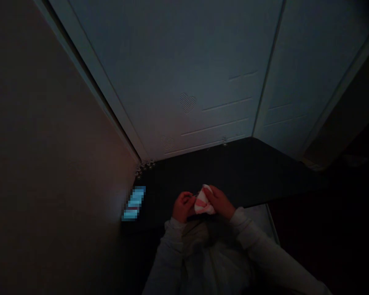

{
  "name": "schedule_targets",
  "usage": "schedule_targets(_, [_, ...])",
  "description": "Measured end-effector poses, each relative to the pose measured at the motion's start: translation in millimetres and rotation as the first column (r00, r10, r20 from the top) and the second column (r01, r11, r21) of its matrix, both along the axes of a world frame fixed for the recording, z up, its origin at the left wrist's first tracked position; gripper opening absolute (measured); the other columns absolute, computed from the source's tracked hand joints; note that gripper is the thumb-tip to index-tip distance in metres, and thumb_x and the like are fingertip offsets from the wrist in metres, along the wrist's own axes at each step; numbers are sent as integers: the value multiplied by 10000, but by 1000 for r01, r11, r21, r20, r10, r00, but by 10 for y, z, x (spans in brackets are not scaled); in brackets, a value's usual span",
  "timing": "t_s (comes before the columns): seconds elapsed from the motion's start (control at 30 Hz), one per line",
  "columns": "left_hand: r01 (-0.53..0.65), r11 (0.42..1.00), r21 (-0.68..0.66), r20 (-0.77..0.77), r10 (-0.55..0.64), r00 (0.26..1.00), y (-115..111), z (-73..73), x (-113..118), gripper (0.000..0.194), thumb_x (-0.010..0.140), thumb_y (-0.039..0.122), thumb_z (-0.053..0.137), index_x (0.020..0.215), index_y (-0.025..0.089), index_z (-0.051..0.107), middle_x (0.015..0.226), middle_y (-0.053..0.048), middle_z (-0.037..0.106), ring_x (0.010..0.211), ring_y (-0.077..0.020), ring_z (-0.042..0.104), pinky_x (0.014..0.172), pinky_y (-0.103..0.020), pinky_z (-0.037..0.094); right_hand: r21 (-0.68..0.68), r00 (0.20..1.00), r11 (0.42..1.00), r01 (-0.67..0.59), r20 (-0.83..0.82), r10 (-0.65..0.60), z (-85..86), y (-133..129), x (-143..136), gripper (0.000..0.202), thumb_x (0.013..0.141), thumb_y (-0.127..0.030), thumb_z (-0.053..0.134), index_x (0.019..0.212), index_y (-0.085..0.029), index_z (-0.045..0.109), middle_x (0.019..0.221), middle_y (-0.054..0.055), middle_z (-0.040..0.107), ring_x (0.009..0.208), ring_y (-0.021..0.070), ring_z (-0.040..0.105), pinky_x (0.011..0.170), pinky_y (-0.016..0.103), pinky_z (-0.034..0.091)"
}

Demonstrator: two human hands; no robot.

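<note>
In dim light, my right hand (219,201) has its fingers closed on a crumpled white cloth with pink or red stripes (203,201). Just left of the cloth, my left hand (183,206) is curled, with thumb and fingers brought together. Something thin and small shows between its fingertips and the cloth, too dark to make out. Both hands are over the near part of a dark tabletop (233,172), close to my body.
A lit, pixelated screen (133,203) stands at the table's left end, by the wall (80,184). Small shiny objects (144,165) cluster in the back left corner, and another (224,141) is at the back edge. White panels with heart patterns (172,61) rise behind.
</note>
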State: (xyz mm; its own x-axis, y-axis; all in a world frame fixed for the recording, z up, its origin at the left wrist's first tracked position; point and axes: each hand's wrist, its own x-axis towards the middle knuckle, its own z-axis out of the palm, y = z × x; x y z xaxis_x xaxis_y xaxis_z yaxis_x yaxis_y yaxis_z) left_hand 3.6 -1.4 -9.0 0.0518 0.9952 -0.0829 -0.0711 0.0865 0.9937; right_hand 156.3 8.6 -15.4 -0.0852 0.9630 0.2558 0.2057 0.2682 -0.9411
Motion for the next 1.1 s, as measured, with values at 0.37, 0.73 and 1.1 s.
schedule_targets(0.37, [-49, 998, -29, 46, 50, 998, -23, 72, 43, 297, 591, 428, 581, 664, 151, 502, 509, 49, 499, 449, -70, 447, 442, -183, 335, -8, 995, 1000, -22, 102, 23, 71, -22, 24, 219, 705, -384, 480, 717, -166, 484, 646, -22, 457, 596, 109, 432, 527, 212, 343])
schedule_targets(0.73, [-11, 999, -40, 66, 13, 998, -29, 64, 47, 291, 565, 419, 602, 614, 159, 483, 477, 63, 467, 422, -63, 411, 428, -184, 310, 42, 987, 999, 11, 157, -17, 85, -33, 8, 259, 766, -400, 385, 651, -177, 446, 604, -31, 426, 568, 101, 413, 518, 213, 322])
schedule_targets(1.1, [-38, 999, 19, -26, 38, 999, -9, 59, 18, 269, 581, 405, 583, 664, 156, 527, 549, 30, 530, 501, -96, 481, 486, -203, 358, -16, 999, 999, -41, 19, 41, 5, 3, 17, 286, 790, -400, 337, 726, -168, 491, 637, -14, 456, 590, 104, 430, 523, 208, 349])
